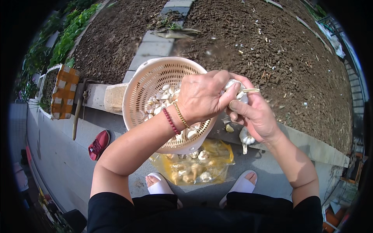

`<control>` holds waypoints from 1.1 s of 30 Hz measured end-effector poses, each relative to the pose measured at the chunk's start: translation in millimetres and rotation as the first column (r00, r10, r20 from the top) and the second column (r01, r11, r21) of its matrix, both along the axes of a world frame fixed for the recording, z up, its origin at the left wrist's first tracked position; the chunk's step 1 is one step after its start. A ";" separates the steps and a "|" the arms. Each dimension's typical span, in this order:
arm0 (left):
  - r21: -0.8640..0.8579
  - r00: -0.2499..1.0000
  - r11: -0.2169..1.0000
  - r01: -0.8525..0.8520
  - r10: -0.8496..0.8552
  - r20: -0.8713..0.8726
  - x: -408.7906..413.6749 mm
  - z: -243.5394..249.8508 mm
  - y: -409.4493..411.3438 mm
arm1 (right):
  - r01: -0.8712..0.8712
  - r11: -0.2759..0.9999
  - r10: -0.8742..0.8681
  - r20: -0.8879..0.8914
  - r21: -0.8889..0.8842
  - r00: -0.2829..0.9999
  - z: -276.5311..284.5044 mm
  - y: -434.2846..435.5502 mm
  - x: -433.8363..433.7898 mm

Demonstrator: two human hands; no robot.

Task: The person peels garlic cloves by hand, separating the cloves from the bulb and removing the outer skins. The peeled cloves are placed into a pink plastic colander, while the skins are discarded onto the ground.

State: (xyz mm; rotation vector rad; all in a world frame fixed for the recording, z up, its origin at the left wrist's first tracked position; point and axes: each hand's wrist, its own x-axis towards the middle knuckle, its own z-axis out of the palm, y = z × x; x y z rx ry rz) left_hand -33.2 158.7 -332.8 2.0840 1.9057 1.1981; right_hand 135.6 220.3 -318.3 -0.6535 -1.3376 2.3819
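Note:
My left hand (204, 94) and my right hand (258, 116) meet around a garlic bulb (233, 84), gripping it from both sides. A short dry stalk (251, 90) sticks out of it to the right. Below the left wrist stands a pale pink plastic colander (151, 70) with many loose garlic cloves (164, 97) in it; my left forearm hides part of them. Another whole garlic bulb (247, 137) lies on the ledge under my right hand. A single clove (229, 128) rests close by. A yellow see-through plastic bag (224, 163) of garlic bulbs lies in front of my feet.
Tilled soil (279, 58) spreads beyond the concrete ledge (309, 142), split by a paver path (154, 48). At left are a planter with orange checked tape (64, 92), a wooden-handled tool (77, 118) and a red shoe (99, 145). White slides (158, 184) are on my feet.

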 end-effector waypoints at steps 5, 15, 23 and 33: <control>0.013 0.998 0.999 -0.051 0.050 0.048 4.2 -7.4 6.6 | 0.013 0.999 -0.016 -0.061 -0.050 0.998 -2.6 4.1 -0.1; -0.037 0.968 0.999 -0.019 0.028 0.251 17.3 -11.3 20.4 | 0.101 0.995 -0.100 -0.049 0.010 0.994 -10.1 10.7 3.5; -0.099 0.936 0.993 -0.057 0.088 0.341 18.5 -22.7 25.3 | 0.139 0.990 -0.136 -0.074 0.039 0.988 -19.0 14.1 -2.3; -0.216 0.998 0.975 0.053 -0.055 -0.005 -0.1 -4.5 21.4 | -0.083 0.955 -0.003 0.291 0.283 0.957 4.0 36.5 7.6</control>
